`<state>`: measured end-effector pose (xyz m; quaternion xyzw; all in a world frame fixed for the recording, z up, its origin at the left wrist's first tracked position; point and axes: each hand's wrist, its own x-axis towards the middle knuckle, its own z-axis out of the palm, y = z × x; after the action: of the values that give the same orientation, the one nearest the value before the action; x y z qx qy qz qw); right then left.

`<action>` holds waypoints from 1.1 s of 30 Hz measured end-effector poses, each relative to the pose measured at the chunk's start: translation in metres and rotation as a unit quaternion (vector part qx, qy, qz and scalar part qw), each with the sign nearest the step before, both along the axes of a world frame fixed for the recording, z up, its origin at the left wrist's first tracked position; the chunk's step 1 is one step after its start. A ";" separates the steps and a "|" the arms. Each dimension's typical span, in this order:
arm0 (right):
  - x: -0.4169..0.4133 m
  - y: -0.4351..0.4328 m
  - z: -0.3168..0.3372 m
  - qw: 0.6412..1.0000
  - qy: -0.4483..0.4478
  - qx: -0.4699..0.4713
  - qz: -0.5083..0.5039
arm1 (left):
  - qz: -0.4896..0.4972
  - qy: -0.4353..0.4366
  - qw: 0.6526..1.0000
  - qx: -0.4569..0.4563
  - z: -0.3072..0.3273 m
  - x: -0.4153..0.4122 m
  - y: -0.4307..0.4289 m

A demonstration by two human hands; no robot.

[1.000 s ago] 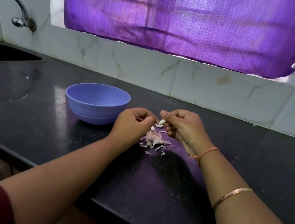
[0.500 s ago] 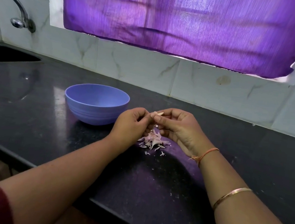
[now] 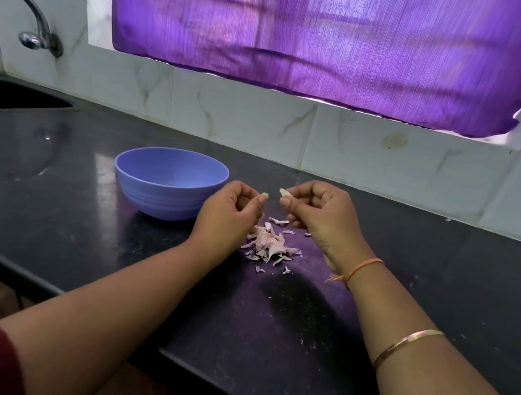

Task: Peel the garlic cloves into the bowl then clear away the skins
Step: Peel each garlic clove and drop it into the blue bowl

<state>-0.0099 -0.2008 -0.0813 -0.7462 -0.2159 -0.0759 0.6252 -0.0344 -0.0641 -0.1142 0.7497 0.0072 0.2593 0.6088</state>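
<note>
- A garlic clove (image 3: 284,193) is pinched between the thumb and fingertips of the right grip (image 3: 320,215) and is held above the desk (image 3: 81,222).
- The left grip (image 3: 230,214) is curled, just beside the clove but apart from it. Whether a scrap of skin is pinched in it cannot be told.
- A pile of skins (image 3: 267,243) is seen on the desk, below and between the two grips.
- A blue bowl (image 3: 158,198) is set upright on the desk, just left of the left grip.
- A tap (image 3: 37,38) and a sink (image 3: 5,98) are seen at the far left.
</note>
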 end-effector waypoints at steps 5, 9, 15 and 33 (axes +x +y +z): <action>0.004 0.002 0.000 0.987 -0.074 -0.115 -0.080 | -0.004 -0.001 1.000 0.010 -0.001 0.000 0.000; 0.006 0.006 -0.001 0.980 -0.092 -0.154 -0.087 | -0.038 -0.006 0.999 -0.011 0.001 -0.002 -0.003; 0.004 0.004 -0.007 0.999 -0.008 -0.046 -0.005 | -0.009 0.006 1.000 -0.001 0.002 -0.005 0.002; 0.002 -0.001 -0.003 0.999 0.016 -0.003 0.044 | -0.010 -0.015 0.992 0.122 0.001 -0.008 -0.002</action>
<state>-0.0083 -0.2019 -0.0845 -0.7388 -0.2386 -0.0355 0.6293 -0.0424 -0.0662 -0.1128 0.8147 -0.0412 0.2628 0.5153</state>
